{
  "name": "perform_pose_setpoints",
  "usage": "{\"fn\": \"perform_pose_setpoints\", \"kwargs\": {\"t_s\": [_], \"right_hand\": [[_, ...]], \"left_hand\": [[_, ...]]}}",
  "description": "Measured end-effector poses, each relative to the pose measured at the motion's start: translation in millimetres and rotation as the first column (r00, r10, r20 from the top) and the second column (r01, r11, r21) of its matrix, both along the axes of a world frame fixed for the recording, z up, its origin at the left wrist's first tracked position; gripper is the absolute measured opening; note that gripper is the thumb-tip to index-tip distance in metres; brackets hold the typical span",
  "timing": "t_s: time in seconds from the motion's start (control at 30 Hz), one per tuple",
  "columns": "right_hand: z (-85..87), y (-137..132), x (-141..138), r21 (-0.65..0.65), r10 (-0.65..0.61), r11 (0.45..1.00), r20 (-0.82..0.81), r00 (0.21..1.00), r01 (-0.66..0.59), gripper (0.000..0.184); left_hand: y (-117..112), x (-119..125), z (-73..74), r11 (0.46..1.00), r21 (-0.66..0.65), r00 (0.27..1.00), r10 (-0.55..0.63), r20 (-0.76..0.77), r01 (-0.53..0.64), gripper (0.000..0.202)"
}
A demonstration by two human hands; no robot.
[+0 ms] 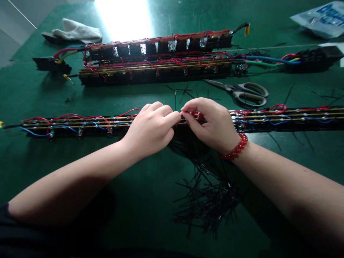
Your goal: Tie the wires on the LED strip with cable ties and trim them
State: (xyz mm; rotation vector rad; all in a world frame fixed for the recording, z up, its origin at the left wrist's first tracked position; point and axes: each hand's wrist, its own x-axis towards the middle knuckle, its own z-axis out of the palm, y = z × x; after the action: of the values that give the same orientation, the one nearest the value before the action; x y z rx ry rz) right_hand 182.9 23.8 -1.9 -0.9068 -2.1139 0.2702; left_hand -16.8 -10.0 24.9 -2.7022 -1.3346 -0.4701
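Observation:
A long black strip assembly [249, 120] with brass-coloured rods and red and blue wires lies across the table under both hands. My left hand [154, 125] is closed, its fingers curled over the middle of the strip. My right hand [209, 122], with a red bead bracelet [238, 148] at the wrist, pinches thumb and forefinger together beside the left fingertips. Whatever is between the fingers is too small or hidden. A thin black cable tie [175, 99] stands up just behind the fingertips. Nearer my body lies a loose pile of black cable ties [208, 204].
Scissors [249, 95] lie behind my right hand, near scattered ties [185, 94]. Farther back sits a two-row wired assembly [156, 68] with connectors at both ends. A grey-white glove [77, 31] is at back left, a plastic bag [322, 19] at back right.

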Motion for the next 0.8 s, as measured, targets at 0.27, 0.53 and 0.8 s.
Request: {"fn": "perform_pose_setpoints", "kwargs": {"t_s": [0.27,0.53,0.8], "right_hand": [[1.7,-0.6,0.0,-0.022,-0.01,1.0,0.003,1.0,0.01,0.01],[1.3,0.5,0.0,0.025,0.02,0.999,0.085,0.996,-0.022,0.015],[-0.8,1.6,1.5,0.075,0.04,0.996,0.093,0.995,-0.047,0.016]], "left_hand": [[-12.8,2.5,21.6,0.996,-0.047,0.984,0.064,-0.164,-0.072,0.014],[-27.5,4.6,36.3,0.996,-0.072,0.936,-0.08,-0.344,0.058,0.011],[-9.9,0.2,12.7,0.944,0.21,0.897,-0.15,-0.415,0.256,0.021]]}}
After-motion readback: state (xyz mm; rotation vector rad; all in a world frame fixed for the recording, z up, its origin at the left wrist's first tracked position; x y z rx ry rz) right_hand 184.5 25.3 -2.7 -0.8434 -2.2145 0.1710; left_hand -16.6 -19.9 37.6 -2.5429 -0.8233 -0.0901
